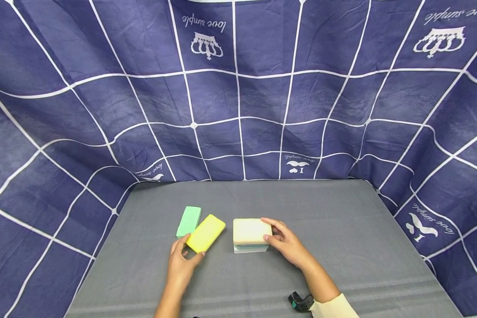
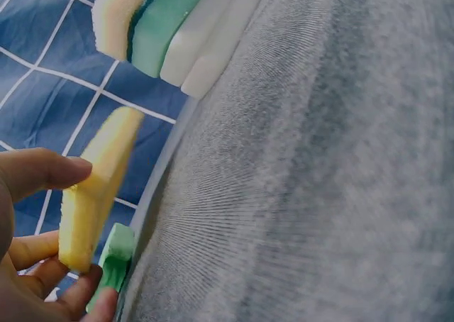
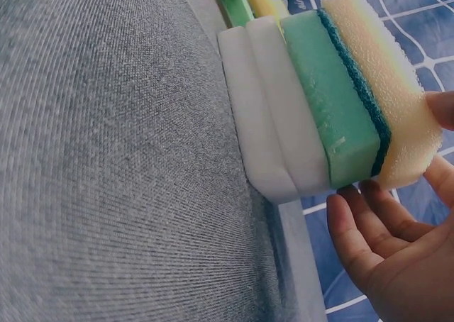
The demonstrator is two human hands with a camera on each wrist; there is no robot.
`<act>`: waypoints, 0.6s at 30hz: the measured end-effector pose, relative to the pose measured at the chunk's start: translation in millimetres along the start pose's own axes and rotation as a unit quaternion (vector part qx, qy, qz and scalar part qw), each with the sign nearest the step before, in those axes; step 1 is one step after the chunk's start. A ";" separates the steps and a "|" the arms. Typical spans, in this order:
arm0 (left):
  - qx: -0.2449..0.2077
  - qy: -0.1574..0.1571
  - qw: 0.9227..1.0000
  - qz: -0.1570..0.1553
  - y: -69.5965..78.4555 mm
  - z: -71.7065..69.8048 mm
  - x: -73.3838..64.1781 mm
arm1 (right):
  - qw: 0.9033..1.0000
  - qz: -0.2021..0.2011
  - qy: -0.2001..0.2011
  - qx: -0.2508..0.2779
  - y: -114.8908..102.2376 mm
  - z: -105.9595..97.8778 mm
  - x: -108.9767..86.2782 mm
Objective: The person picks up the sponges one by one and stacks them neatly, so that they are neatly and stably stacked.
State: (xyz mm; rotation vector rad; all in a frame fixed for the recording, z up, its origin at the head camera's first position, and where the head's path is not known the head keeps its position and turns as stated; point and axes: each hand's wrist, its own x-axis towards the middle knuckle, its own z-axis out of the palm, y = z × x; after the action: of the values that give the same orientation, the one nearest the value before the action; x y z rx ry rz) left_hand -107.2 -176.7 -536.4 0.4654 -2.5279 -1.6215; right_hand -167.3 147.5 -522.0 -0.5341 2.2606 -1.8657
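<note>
A yellow sponge (image 1: 206,233) is pinched between the thumb and fingers of my left hand (image 1: 180,265), raised off the table in the left wrist view. Beyond it a green sponge (image 1: 188,221) lies flat on the cloth. To the right stands a stack of sponges, with two white sponges (image 3: 292,116) at the bottom. Over these sits a green sponge with a dark teal scouring layer (image 3: 328,95), topped by a cream sponge (image 1: 251,232). My right hand (image 1: 288,245) grips the cream sponge by its right end, its other fingers beside the green layer.
Grey cloth covers the table (image 1: 322,212). A blue curtain (image 1: 262,101) with white grid lines hangs behind it and along both sides. Near the front edge, by the right sleeve (image 1: 335,307), is a black wrist strap (image 1: 300,302).
</note>
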 end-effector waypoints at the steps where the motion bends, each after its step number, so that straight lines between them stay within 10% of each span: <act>1: -0.006 -0.002 1.000 -0.002 0.7 -0.3 -0.3 | 1.000 0.001 0.001 0.000 -0.2 -0.1 -0.1; 18: -0.125 -0.020 0.992 0.020 25.7 -6.0 -5.7 | 1.000 -0.001 0.003 -0.001 0.4 -0.5 0.1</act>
State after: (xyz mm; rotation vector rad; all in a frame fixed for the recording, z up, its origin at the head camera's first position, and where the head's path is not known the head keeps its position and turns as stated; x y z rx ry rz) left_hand -105.4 -170.2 -510.2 0.3561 -2.2985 -1.9171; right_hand -167.7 147.9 -522.2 -0.5316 2.2675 -1.8691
